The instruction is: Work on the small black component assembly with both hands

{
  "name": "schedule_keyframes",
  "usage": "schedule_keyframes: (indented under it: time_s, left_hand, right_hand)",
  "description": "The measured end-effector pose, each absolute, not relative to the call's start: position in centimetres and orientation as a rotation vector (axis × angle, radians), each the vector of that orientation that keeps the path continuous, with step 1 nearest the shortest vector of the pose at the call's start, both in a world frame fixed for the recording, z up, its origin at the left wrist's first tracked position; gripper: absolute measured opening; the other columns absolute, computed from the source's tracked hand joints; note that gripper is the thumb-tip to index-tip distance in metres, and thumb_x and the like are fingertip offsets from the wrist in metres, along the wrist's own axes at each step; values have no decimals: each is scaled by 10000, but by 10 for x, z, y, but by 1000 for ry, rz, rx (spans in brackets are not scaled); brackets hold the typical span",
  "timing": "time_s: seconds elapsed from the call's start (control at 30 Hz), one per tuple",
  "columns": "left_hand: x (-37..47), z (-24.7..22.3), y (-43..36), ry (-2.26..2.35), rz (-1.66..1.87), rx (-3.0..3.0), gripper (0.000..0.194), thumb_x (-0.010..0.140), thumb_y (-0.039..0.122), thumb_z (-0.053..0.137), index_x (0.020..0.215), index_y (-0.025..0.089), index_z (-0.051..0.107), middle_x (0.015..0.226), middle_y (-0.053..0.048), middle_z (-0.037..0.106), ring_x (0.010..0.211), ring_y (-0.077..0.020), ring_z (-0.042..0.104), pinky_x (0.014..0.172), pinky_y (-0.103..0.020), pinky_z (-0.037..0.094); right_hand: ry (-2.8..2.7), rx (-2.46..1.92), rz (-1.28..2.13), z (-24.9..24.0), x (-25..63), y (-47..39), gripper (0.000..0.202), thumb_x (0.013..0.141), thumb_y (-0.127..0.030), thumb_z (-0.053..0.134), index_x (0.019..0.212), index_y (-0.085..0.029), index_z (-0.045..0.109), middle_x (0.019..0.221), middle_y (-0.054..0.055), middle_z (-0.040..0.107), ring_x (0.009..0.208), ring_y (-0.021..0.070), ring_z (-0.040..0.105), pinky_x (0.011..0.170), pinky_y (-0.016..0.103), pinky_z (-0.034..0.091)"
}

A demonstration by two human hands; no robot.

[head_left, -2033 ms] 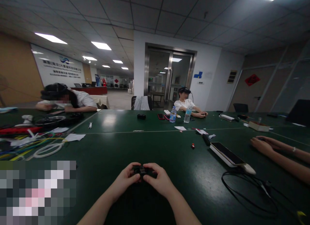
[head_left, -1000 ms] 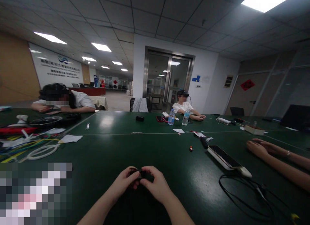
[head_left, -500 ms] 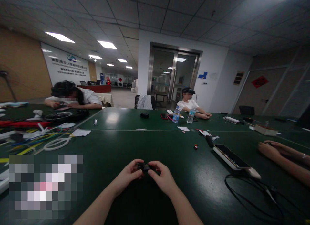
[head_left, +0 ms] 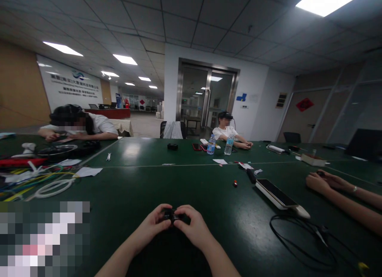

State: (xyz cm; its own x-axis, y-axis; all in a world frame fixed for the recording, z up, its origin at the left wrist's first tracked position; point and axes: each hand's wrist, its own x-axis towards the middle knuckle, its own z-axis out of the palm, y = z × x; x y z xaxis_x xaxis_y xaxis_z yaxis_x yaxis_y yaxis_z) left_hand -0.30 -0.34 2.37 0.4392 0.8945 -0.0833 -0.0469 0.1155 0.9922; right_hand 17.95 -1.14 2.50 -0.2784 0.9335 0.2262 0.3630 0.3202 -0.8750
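Both of my hands meet over the near middle of the dark green table [head_left: 125, 201]. Between them is a small black object [head_left: 170, 215], glossy in places; its kind is too dark and small to make out. My left hand [head_left: 156, 221] pinches its left side between thumb and fingers. On the opposite side, my right hand [head_left: 189, 222] grips it with thumb and curled fingers. The fingers cover much of the object. Farther right on the tabletop lies a tiny red and silver piece [head_left: 235, 183], apart from both hands.
To the right are a white device with a dark screen [head_left: 276, 193], a looped black cable [head_left: 273, 229] and a co-worker's hands [head_left: 324, 181]. Tangled cables [head_left: 53, 187] cover the left side. Two water bottles [head_left: 211, 145] stand farther back, near a seated person [head_left: 227, 131].
The camera view has turned slightly right and up, so the surroundings sit farther left and lower. My hands still hold the small black object, with the fingers slightly shifted.
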Motion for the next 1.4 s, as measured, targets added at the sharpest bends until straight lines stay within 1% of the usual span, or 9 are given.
schedule_keyframes:
  time_s: [0.13,0.3,0.37,0.5,0.6,0.77,1.07,1.2,1.4]
  left_hand:
    - [-3,24,-4,866,816,1255,446,672,289,670,1073,234,483,989,-39,622,905,-203,565,815,-344,408]
    - [-1,23,-2,880,823,1265,422,657,286,681,1033,207,505,882,-27,628,823,-188,578,777,-331,417]
    - [-2,23,-2,883,816,1258,426,664,281,677,1041,207,493,902,-33,628,821,-184,582,782,-333,421]
    - [-3,17,1,822,813,1241,457,668,234,678,1073,210,466,987,-52,626,919,-202,583,836,-349,412]
    - [-4,14,2,834,849,1259,432,663,239,683,1044,203,480,935,-42,635,856,-194,595,816,-354,418]
    - [-3,17,1,829,852,1286,422,661,241,682,1037,214,492,967,-44,623,913,-197,575,840,-353,404]
    - [-3,9,4,798,866,1257,374,694,214,650,1028,192,483,877,-26,605,766,-154,592,758,-333,433]
    - [-5,8,3,733,877,1247,419,688,164,651,1062,206,466,896,-21,608,823,-158,583,768,-320,422]
    - [-6,10,3,719,882,1271,367,707,174,633,1040,196,480,930,-34,605,872,-174,574,793,-337,415]
  right_hand:
    - [-1831,-1175,921,24,179,-12,162,721,-223,609,879,-253,625,1033,3,564,976,178,544,864,331,433]
    - [-1833,-1196,915,23,178,-12,172,722,-211,605,887,-256,619,1024,-5,561,965,171,545,859,321,431]
    - [-1832,-1194,911,23,178,-12,160,724,-204,601,876,-253,619,1019,-6,561,961,169,546,859,317,428]
    - [-1830,-1173,909,23,177,-12,163,721,-200,603,876,-248,622,1031,2,557,988,172,537,882,319,412]
    - [-1826,-1164,895,22,177,-11,164,723,-204,603,881,-242,624,1030,9,560,1008,174,526,915,329,390]
    - [-1852,-1185,889,19,177,-9,171,716,-191,604,877,-247,619,1054,8,556,1019,186,520,908,342,395]
    - [-1865,-1196,877,18,177,-7,166,730,-201,580,883,-249,621,1049,18,554,1023,198,517,911,352,388]
    - [-1878,-1193,893,18,176,-6,151,738,-211,572,877,-251,613,1056,21,549,1031,199,511,915,351,387]
    - [-1888,-1206,878,17,176,-6,160,730,-209,576,879,-253,614,1082,22,549,1050,203,504,938,363,372]
